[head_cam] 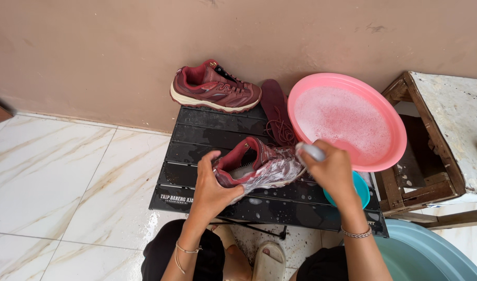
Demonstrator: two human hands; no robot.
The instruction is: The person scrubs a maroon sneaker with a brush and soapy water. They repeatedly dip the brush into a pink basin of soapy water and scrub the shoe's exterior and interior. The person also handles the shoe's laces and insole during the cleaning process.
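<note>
Head view: your left hand (213, 190) clamps the soapy shoe (259, 166) by its heel over the black table (207, 135) (slick, light, bendy); your right hand (329, 169) grips a brush (311, 152) at its toe.

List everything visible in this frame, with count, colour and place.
soapy shoe: 1, maroon, on the table, held
dry shoe: 1, maroon, table's far edge by the wall
insole: 1, maroon, beside the dry shoe
laces: 1 bundle, maroon, by the basin
folding table: 1, black, on the tile floor
basin: 1, pink, suds inside
small bowl: 1, teal, under the basin
tub: 1, grey-blue, lower right
stool: 1, wooden, right
brush: 1, pale, in right hand
left hand: grips the shoe's heel
right hand: at the shoe's toe
</note>
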